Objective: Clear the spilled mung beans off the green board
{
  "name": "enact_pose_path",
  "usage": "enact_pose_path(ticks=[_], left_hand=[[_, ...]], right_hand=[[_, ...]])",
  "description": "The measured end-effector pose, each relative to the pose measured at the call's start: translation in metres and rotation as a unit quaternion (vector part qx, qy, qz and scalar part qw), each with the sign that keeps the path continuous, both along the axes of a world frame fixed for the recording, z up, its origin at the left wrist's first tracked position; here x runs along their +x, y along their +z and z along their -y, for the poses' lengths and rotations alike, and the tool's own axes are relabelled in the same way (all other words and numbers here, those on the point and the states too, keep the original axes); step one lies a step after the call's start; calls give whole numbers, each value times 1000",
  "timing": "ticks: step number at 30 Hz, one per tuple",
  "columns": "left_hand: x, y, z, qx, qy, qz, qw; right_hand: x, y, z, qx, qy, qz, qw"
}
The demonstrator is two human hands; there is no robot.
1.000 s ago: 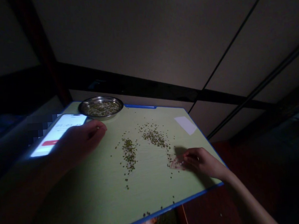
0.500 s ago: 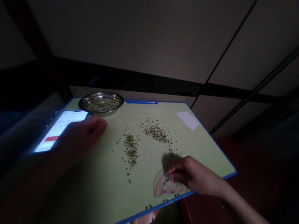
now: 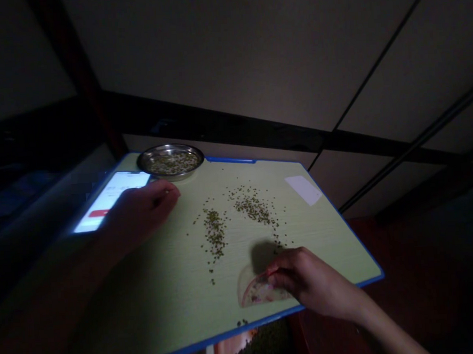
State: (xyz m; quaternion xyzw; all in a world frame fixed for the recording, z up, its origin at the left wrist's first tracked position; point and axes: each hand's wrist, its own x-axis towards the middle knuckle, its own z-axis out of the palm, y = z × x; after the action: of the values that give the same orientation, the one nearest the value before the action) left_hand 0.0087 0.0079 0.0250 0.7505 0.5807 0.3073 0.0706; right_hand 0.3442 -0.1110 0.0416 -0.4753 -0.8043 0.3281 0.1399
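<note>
My right hand (image 3: 307,279) pinches a clear, half-round protractor (image 3: 263,292) with reddish markings, near the front edge of the pale green board (image 3: 172,309). Two patches of small green beans lie beyond it: one pile (image 3: 215,231) left of centre, another pile (image 3: 254,205) farther back. A few stray beans (image 3: 242,322) sit at the front edge. My left hand (image 3: 152,203) is closed, fingertips together, above the board beside a lit phone (image 3: 119,187); whatever it may hold is hidden. Behind it stands a round metal dish (image 3: 171,162) with beans in it.
Below the front edge, a container (image 3: 231,348) holds a dark green heap of beans (image 3: 266,343). A white paper piece (image 3: 303,190) lies at the board's right. A blue handle (image 3: 231,160) lines the back edge, close to a panelled cabinet (image 3: 220,50).
The view has shifted slightly. The protractor has moved a little left relative to the board, and some beans that lay at the front edge by it are gone from there. My left hand stays closed.
</note>
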Motion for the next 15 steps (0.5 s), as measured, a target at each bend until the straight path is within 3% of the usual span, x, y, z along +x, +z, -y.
enact_pose_path(ticks=[8, 12, 15], left_hand=[[5, 5, 4, -17, 13, 0, 1000], [4, 5, 4, -15, 22, 14, 1000], [1, 1, 1, -16, 28, 17, 999]], right_hand=[[-19, -1, 9, -7, 39, -1, 999], [-11, 4, 18, -15, 34, 5, 999], [9, 5, 19, 0, -19, -3, 1000]])
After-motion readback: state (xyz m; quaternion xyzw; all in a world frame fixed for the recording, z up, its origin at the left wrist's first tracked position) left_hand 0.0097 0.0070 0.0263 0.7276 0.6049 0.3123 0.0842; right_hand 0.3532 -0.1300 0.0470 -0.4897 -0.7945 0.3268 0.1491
